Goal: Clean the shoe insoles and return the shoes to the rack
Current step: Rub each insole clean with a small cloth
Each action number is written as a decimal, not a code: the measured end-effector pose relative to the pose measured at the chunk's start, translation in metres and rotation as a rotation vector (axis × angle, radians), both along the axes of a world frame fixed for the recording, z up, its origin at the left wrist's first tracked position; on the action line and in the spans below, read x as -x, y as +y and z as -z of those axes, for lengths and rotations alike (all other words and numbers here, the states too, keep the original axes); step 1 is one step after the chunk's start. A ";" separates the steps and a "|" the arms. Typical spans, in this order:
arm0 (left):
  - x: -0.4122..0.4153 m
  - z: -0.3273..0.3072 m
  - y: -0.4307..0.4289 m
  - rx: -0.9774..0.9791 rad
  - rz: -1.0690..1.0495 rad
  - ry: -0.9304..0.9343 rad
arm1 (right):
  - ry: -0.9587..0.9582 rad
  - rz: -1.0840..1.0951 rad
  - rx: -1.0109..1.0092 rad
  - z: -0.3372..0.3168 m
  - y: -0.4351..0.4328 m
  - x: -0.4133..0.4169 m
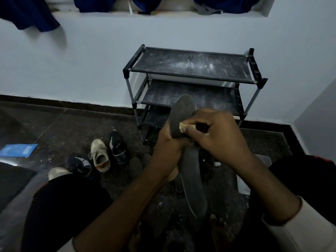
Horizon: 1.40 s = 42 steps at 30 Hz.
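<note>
While the fingers of the left hand point(169, 140) curl round the middle of a dark insole point(182, 113), those of the right hand point(216, 135) pinch a small yellowish scrap point(182, 126) against its upper part. Beyond the fingers stands the rack point(190, 66); shoes point(100, 155) lie on the floor point(63, 128) to their left.

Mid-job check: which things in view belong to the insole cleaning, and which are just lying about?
Job:
insoles, held by the left hand
yellowish pad, pinched by the right hand
shoes
shoe rack

Lying about:
blue packet, far left
blue cloths, hanging up top
</note>
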<state>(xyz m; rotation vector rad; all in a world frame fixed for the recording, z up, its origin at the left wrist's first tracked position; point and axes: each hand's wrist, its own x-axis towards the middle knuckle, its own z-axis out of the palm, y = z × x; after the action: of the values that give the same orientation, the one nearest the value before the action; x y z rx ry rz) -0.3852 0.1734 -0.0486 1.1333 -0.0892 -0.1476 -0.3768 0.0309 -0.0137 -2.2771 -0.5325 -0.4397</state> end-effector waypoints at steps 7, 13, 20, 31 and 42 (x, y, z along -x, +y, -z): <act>-0.001 -0.004 -0.002 0.195 0.041 0.140 | -0.028 0.193 -0.094 -0.006 -0.006 -0.009; -0.005 0.002 0.000 0.059 -0.045 0.089 | 0.009 0.196 -0.131 -0.001 0.001 -0.005; -0.002 0.008 -0.007 -0.017 -0.020 0.012 | -0.017 0.215 -0.168 -0.005 0.007 -0.007; 0.000 0.008 -0.009 -0.047 -0.012 -0.031 | -0.022 0.207 -0.147 -0.004 0.007 -0.004; 0.002 0.007 -0.009 -0.040 0.007 -0.048 | -0.011 0.180 -0.129 -0.003 0.007 -0.002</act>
<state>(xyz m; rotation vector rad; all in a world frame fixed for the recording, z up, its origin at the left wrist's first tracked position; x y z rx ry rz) -0.3876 0.1643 -0.0558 1.1764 -0.1336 -0.1282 -0.3745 0.0380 -0.0112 -2.2075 -0.2957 -0.5593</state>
